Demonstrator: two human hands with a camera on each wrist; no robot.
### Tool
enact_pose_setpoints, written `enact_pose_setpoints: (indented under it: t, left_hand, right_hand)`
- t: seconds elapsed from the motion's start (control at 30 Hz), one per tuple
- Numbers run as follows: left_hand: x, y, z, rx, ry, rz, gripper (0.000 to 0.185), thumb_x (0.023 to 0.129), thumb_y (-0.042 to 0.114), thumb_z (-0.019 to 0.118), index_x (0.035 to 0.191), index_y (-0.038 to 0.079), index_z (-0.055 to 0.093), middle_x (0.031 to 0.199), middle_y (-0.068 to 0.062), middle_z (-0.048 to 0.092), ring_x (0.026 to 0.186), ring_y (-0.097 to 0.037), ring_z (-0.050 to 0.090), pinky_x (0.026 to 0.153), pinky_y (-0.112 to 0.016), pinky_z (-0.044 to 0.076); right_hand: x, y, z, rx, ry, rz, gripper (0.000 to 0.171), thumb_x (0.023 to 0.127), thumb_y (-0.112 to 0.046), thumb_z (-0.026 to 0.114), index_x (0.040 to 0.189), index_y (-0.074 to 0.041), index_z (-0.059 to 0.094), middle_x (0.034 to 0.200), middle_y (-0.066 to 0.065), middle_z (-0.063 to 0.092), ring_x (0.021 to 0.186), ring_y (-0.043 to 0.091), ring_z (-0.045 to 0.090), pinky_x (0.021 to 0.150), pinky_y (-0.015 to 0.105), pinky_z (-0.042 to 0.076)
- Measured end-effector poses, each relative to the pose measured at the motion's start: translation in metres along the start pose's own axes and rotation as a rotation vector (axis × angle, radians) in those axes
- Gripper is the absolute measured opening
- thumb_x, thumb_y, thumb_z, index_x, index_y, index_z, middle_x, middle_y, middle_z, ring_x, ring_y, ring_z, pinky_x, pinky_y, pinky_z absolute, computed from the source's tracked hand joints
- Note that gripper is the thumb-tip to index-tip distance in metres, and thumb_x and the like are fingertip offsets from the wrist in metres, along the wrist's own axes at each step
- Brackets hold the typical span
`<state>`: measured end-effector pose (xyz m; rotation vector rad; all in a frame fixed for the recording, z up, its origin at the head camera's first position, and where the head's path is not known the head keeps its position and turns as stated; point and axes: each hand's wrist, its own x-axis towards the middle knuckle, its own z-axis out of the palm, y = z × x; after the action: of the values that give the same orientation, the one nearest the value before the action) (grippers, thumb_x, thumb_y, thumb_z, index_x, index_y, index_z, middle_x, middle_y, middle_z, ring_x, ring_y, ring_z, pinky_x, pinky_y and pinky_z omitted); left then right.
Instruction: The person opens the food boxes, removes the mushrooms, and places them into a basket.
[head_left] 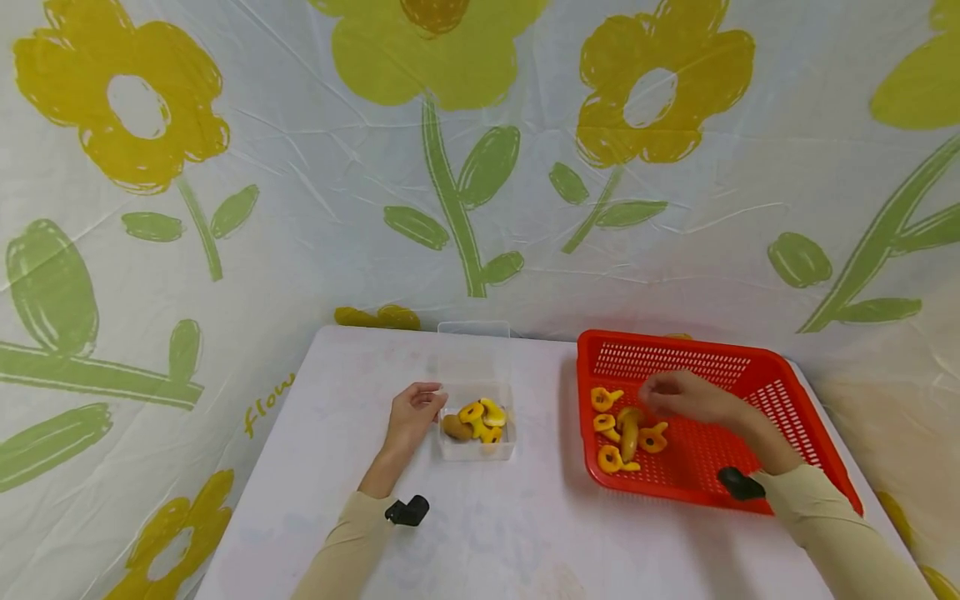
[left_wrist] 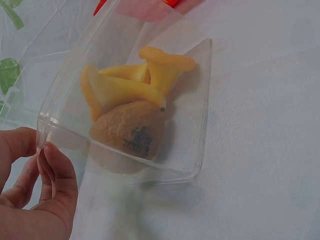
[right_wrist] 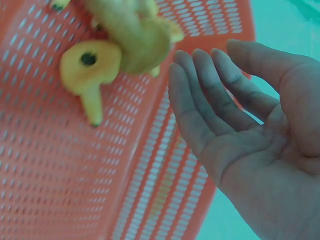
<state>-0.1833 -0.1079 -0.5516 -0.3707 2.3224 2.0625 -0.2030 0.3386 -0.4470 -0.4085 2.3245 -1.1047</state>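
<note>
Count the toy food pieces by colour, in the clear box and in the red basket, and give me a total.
Clear box: yellow mushrooms 3, brown piece 1.
Red basket: yellow mushrooms 4, brown piece 1.
Yellow 7, brown 2.
Total: 9.

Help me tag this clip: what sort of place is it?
Probably a staged indoor tabletop setup: a white table backed by a flower-print sheet, with toy mushrooms in a red basket and a clear box.

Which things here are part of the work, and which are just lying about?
In the work: left hand holding the clear box; right hand open over the yellow pieces in the red basket.
Lying about: flowered cloth; table.
</note>
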Motion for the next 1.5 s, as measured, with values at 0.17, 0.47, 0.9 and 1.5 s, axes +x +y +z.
enact_pose_setpoints:
  t: [0.17,0.47,0.9,1.5]
  left_hand:
    - [0.001,-0.001,0.000,0.009,0.003,0.004,0.027,0.096,0.013,0.074,0.119,-0.001,0.069,0.092,-0.011,0.068,0.066,-0.014,0.056,0.060,-0.019,0.050]
    - [0.001,-0.001,-0.001,0.007,0.007,-0.009,0.027,0.096,0.014,0.074,0.119,0.000,0.070,0.091,-0.010,0.067,0.066,-0.015,0.057,0.061,-0.019,0.051]
    - [0.001,-0.001,-0.002,-0.023,-0.013,0.010,0.031,0.096,0.013,0.074,0.122,-0.003,0.068,0.090,-0.011,0.068,0.066,-0.014,0.056,0.061,-0.019,0.051]
    - [0.003,0.002,-0.001,-0.012,-0.011,-0.009,0.026,0.097,0.016,0.073,0.119,0.004,0.069,0.093,-0.009,0.070,0.070,-0.018,0.058,0.064,-0.020,0.052]
  right_hand:
    - [0.009,-0.015,0.007,-0.051,0.045,-0.049,0.019,0.104,-0.015,0.062,0.116,0.000,0.064,0.105,0.013,0.064,0.091,0.030,0.062,0.081,0.035,0.059]
    - [0.028,-0.033,0.024,-0.040,0.116,-0.111,0.029,0.102,-0.018,0.065,0.123,0.002,0.063,0.117,0.015,0.067,0.108,0.038,0.065,0.088,0.040,0.060]
    - [0.055,-0.061,0.055,0.047,0.139,-0.151,0.033,0.101,-0.017,0.067,0.127,0.002,0.062,0.116,0.015,0.068,0.106,0.033,0.067,0.088,0.036,0.060]
    - [0.101,-0.088,0.107,0.118,0.094,-0.258,0.029,0.102,-0.011,0.062,0.126,0.007,0.060,0.119,0.027,0.066,0.105,0.043,0.068,0.091,0.037,0.058]
